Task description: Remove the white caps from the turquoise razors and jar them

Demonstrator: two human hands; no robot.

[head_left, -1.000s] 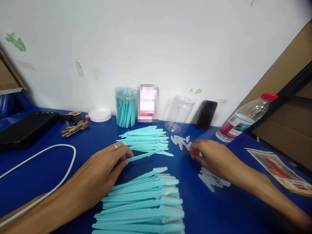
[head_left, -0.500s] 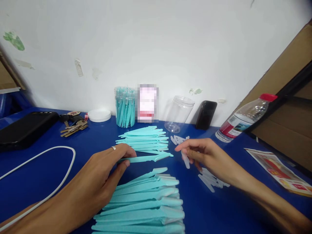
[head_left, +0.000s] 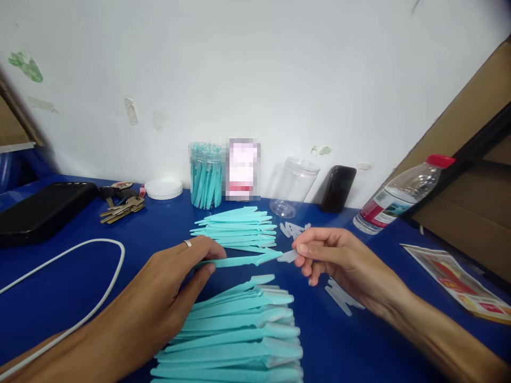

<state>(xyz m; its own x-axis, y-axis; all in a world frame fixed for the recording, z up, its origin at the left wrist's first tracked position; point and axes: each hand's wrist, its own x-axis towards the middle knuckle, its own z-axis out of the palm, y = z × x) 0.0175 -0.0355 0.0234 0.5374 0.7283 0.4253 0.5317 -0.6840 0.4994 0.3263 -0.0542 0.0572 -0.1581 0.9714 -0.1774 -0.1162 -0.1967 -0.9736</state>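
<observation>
Holds turquoise eyebrow razor (head_left: pixel 239 260) mid-table, btwn rear razor pile (head_left: pixel 233 229) and front razor pile (head_left: pixel 235 330). Clamps its handle btwn thumb & fingers of L hand (head_left: pixel 178 284), w/ blade end pointing R; wears silver ring (head_left: pixel 188 243) on same hand. Pinches translucent blade cap (head_left: pixel 288 256) btwn thumb & fingertips of R hand (head_left: pixel 343 260), right at razor's tip; can't tell if touching. Has loose caps (head_left: pixel 293 230) just beyond R hand, more spare caps (head_left: pixel 339 298) beneath it. Shows similar caps on blades in front pile. Farther back, L to R: black power bank (head_left: pixel 48 210), keys (head_left: pixel 123 207), white lid (head_left: pixel 163 188), jar packed w/ razors (head_left: pixel 205 181), pixelated upright panel (head_left: pixel 242 170), clear jar (head_left: pixel 293 189), black smartphone (head_left: pixel 338 189), red-capped water bottle (head_left: pixel 399 199). Far R, flat: printed packet (head_left: pixel 459 282). Near L: white cable (head_left: pixel 121 255), running across L forearm.
</observation>
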